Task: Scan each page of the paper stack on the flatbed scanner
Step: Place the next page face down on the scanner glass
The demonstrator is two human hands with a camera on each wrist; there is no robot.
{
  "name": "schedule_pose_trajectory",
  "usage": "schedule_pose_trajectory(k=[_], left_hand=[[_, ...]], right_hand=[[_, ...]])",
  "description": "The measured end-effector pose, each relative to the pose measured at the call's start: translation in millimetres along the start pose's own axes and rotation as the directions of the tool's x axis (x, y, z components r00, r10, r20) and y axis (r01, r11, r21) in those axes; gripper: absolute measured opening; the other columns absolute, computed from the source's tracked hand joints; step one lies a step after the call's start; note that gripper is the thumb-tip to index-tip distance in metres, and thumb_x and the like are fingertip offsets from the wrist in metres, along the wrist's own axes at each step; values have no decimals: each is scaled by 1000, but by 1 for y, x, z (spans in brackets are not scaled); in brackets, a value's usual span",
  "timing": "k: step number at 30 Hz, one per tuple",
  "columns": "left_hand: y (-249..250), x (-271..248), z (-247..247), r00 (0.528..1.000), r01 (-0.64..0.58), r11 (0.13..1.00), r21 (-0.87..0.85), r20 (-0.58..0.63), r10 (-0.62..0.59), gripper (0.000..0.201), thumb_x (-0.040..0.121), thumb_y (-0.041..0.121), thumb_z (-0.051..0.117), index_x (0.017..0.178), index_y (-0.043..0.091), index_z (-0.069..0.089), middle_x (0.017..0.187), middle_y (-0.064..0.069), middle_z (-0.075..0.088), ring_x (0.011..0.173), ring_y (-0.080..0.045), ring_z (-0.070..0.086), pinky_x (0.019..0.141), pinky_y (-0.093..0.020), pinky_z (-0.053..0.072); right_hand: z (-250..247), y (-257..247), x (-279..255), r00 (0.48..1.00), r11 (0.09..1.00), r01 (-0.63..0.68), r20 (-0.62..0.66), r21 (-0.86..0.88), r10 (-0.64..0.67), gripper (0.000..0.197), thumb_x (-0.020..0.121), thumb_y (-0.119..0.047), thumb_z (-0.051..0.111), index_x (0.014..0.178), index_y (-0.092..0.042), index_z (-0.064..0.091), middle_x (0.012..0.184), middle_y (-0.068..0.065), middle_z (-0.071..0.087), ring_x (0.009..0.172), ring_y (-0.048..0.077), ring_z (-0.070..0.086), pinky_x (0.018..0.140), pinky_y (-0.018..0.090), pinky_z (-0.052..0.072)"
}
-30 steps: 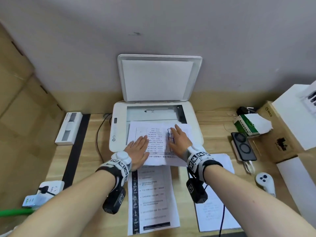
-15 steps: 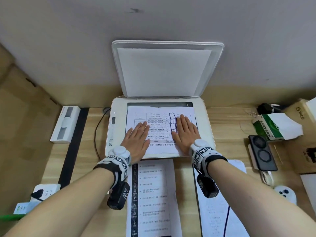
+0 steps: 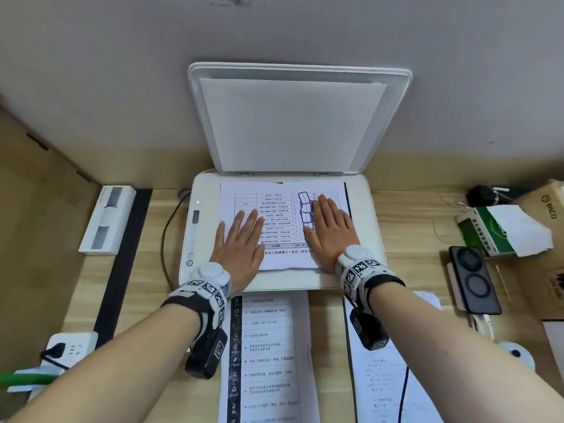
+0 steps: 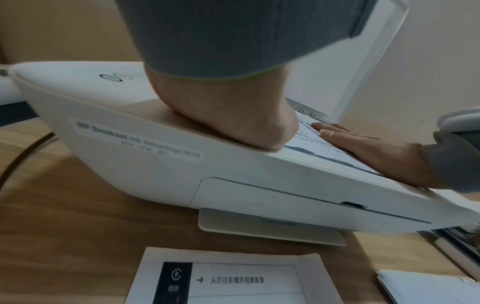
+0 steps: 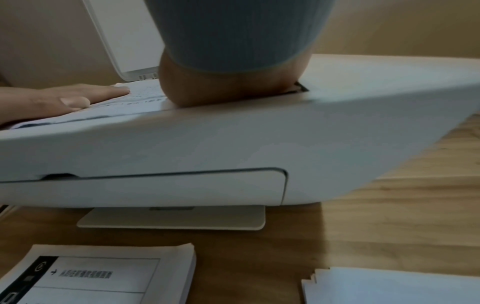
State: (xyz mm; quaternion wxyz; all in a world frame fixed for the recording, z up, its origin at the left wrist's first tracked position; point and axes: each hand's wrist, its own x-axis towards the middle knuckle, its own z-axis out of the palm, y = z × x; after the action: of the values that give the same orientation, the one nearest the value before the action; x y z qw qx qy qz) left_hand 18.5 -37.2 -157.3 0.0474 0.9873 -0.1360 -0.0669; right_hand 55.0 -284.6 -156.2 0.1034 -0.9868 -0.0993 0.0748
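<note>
The white flatbed scanner (image 3: 370, 227) stands with its lid (image 3: 293, 117) raised against the wall. A printed sheet (image 3: 274, 206) lies on the glass, text side up. My left hand (image 3: 241, 239) rests flat on the sheet's left part, and my right hand (image 3: 329, 230) lies flat on its right part, fingers straight. From the left wrist view my left palm heel (image 4: 233, 123) presses the scanner's (image 4: 155, 164) top. The paper stack (image 3: 268, 355) lies on the desk before the scanner. A second pile of sheets (image 3: 381, 380) lies to its right.
A white box (image 3: 106, 221) and a power strip (image 3: 70, 349) sit on the left. A black cable (image 3: 166, 233) runs beside the scanner. At the right are a green tissue pack (image 3: 500, 233), a black device (image 3: 474, 279), a cardboard box (image 3: 546, 206) and a white controller (image 3: 515, 352).
Both flat hands have slid the sheet back from the scanner's front edge onto the glass. The head view has moved closer to the scanner.
</note>
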Motion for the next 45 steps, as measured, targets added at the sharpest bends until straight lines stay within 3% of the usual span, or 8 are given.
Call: schedule_pose_trajectory(k=[17, 20, 23, 25, 28, 32, 36, 45], left_hand=[[2, 5, -23, 992, 4, 1000, -22, 130, -1, 62, 97, 50, 19, 155, 31, 10, 163, 7, -2, 150, -22, -8, 119, -52, 6], [4, 6, -34, 980, 24, 998, -51, 196, -14, 61, 95, 49, 33, 152, 31, 21, 163, 6, 6, 149, -23, 1, 119, -52, 11], [7, 27, -67, 964, 53, 992, -113, 266, -21, 48, 92, 45, 41, 135, 26, 46, 152, 0, 31, 136, -26, 31, 107, -47, 33], [8, 45, -101, 977, 57, 985, -165, 210, -21, 43, 92, 42, 42, 128, 21, 53, 141, -3, 43, 124, -25, 43, 99, -44, 40], [4, 69, -147, 998, -7, 983, -185, -63, -4, 46, 90, 29, 47, 135, 18, 47, 145, -5, 40, 131, -24, 39, 104, -44, 39], [-7, 89, -215, 879, -30, 993, -115, -476, -29, 63, 79, 14, 58, 139, 13, 41, 154, -9, 28, 141, -28, 26, 114, -44, 27], [-21, 97, -245, 923, 85, 994, -63, -370, -102, 73, 78, 25, 58, 144, 14, 31, 155, -6, 23, 143, -28, 20, 115, -49, 21], [-20, 64, -258, 939, 28, 996, 90, -343, 5, 52, 77, 25, 56, 126, 16, 41, 117, -5, 54, 106, -27, 53, 104, -46, 37]], right_hand=[[-7, -4, -4, 1000, 999, -30, 1, -36, 30, 80, 93, -60, 11, 161, -16, 14, 168, 3, 8, 154, 20, 6, 121, 34, 2], [-20, -4, 0, 996, 999, -22, 84, -27, 24, 79, 94, -61, 21, 158, -15, 20, 166, 3, 16, 152, 24, 15, 120, 37, 14], [-50, -7, 10, 997, 998, 12, 79, -64, -7, 65, 90, -60, 26, 136, -17, 43, 144, 3, 41, 133, 29, 38, 103, 40, 35], [-74, -12, 15, 999, 996, 28, 28, -85, -26, 64, 91, -58, 24, 136, -17, 44, 141, 2, 44, 130, 28, 40, 101, 41, 37], [-108, -20, 26, 994, 995, 50, -91, -90, -58, 57, 97, -49, 35, 143, -17, 40, 145, 2, 45, 130, 26, 39, 103, 41, 36], [-159, -37, 40, 955, 987, 94, -267, -130, -126, 52, 97, -38, 49, 142, -16, 40, 141, 3, 45, 124, 26, 42, 102, 40, 40], [-197, -49, 46, 908, 980, 88, -391, -179, -153, 60, 90, -32, 61, 142, -11, 40, 145, 6, 40, 123, 29, 43, 101, 41, 42], [-219, -71, 39, 910, 975, 88, -383, -204, -162, 79, 87, -44, 69, 151, -13, 33, 154, 6, 37, 139, 28, 34, 119, 40, 25]])
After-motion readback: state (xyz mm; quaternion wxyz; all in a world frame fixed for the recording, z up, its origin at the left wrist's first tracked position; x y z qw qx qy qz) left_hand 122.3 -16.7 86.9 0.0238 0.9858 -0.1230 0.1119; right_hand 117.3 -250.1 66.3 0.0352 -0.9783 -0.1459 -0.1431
